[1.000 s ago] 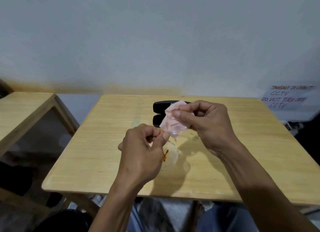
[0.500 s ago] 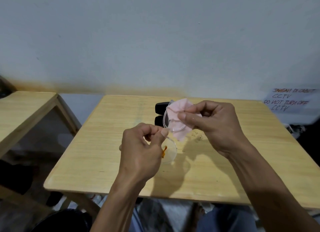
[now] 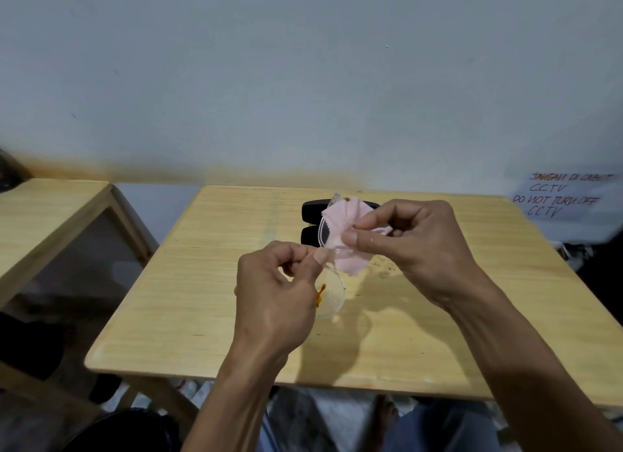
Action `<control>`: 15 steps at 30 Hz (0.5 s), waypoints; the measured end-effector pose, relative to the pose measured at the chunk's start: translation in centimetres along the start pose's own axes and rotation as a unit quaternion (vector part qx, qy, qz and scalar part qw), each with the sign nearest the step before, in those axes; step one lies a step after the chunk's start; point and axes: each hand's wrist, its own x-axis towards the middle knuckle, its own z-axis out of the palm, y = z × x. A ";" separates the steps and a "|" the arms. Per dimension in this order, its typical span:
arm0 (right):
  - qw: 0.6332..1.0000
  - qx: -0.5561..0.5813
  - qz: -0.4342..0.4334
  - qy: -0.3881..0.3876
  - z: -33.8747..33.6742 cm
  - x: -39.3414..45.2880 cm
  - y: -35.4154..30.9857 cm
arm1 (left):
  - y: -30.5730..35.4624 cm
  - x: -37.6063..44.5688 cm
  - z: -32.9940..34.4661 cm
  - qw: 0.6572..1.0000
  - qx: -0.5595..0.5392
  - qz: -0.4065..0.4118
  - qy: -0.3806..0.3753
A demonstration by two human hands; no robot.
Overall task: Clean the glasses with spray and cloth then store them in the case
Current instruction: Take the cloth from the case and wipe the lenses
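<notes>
Held above wooden counter (image 3: 209, 283), mid-air: clear-framed glasses (image 3: 332, 293). Left hand (image 3: 276, 296) curled, pinching glasses near bridge, thumb tip against frame. Right hand (image 3: 414, 246) curled, pinching pink cloth (image 3: 340, 229) over far lens, thumb on near face of cloth. Near lens bare, orange nose pad visible just beside left thumb. Black case (image 3: 312, 222) on counter behind cloth, partly hidden. Handwritten paper sign (image 3: 559, 195) at far right against wall. Second wooden table (image 3: 50, 212) at left.

Plain room, perhaps an office; wooden tables (image 3: 209, 283); handwritten CCTV notice (image 3: 559, 195) on bare wall (image 3: 303, 80).
</notes>
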 end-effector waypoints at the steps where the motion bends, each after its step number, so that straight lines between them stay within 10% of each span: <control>1: 1.000 0.014 -0.001 0.011 -0.1 0.0 0.0 | 0.0 0.0 0.0 1.000 0.008 0.004 -0.002; 15: 1.000 -0.013 -0.003 -0.008 0.1 -0.1 0.5 | -0.3 -0.1 0.5 1.000 -0.007 -0.003 -0.022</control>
